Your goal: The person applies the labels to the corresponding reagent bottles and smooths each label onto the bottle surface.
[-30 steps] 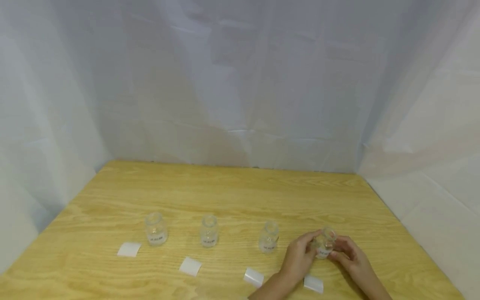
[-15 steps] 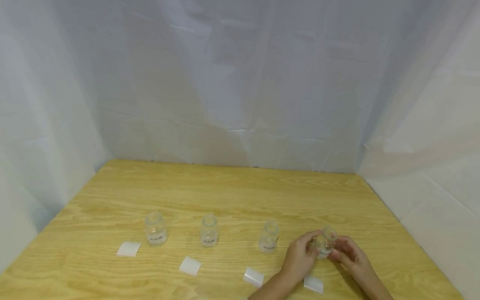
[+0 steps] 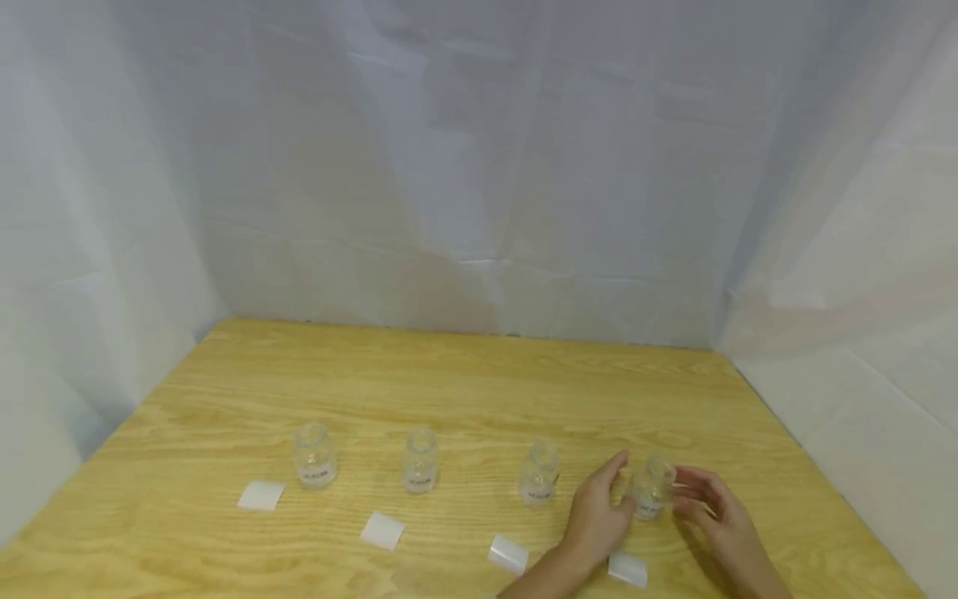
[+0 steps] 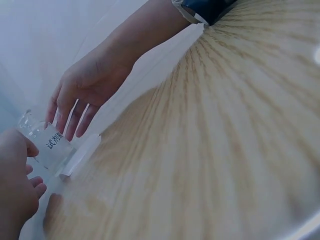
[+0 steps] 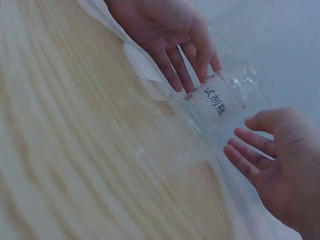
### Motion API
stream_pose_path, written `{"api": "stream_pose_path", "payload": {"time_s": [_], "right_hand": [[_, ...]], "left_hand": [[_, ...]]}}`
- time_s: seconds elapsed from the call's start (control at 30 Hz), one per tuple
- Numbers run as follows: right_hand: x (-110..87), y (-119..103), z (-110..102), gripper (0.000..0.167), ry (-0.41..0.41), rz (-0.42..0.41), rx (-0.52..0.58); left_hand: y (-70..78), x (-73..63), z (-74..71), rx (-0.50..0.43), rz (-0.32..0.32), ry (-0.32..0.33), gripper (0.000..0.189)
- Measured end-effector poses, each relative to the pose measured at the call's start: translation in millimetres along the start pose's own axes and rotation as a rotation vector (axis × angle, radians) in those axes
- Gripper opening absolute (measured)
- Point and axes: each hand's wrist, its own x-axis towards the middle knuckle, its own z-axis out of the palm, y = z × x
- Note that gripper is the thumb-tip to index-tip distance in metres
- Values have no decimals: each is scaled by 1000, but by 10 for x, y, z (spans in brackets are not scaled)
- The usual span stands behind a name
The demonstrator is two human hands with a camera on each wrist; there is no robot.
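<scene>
A small clear glass bottle [image 3: 653, 491] with a white label bearing dark printed characters stands upright at the right end of a row. My left hand [image 3: 596, 517] lies along its left side, fingers loosely extended and the thumb close to the glass. On the other side, my right hand [image 3: 714, 516] is spread, its fingertips a little off the bottle. The right wrist view shows a gap between the right hand [image 5: 280, 165] and the labelled bottle [image 5: 215, 102], with the left fingertips right at its far side. Neither hand grips it.
Three similar labelled bottles stand to the left: the nearest bottle [image 3: 538, 476], a middle bottle [image 3: 421, 462] and a far-left bottle [image 3: 314, 457]. Several small white pieces, such as the white piece [image 3: 628, 570], lie in front on the wooden table [image 3: 449, 374]. White sheeting [image 3: 479, 166] surrounds the table.
Both hands have loosened from the right-end bottle. The right hand has drawn slightly to the right, and the left fingers have straightened away from the glass.
</scene>
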Motion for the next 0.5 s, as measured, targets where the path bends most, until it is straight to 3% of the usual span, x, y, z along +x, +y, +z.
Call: {"api": "stream_pose_path", "payload": {"time_s": [0.1, 0.23, 0.37, 0.5], "right_hand": [[51, -76, -69, 29, 19, -44, 15], [160, -256, -107, 29, 27, -119, 20], [291, -496, -99, 28, 29, -135, -91], [464, -705, -48, 27, -6, -156, -199]], "left_hand": [[54, 11, -8, -45, -29, 7, 51], [174, 17, -50, -59, -7, 12, 49], [373, 25, -173, -3, 93, -8, 48], [626, 61, -406, 82, 247, -24, 48]]}}
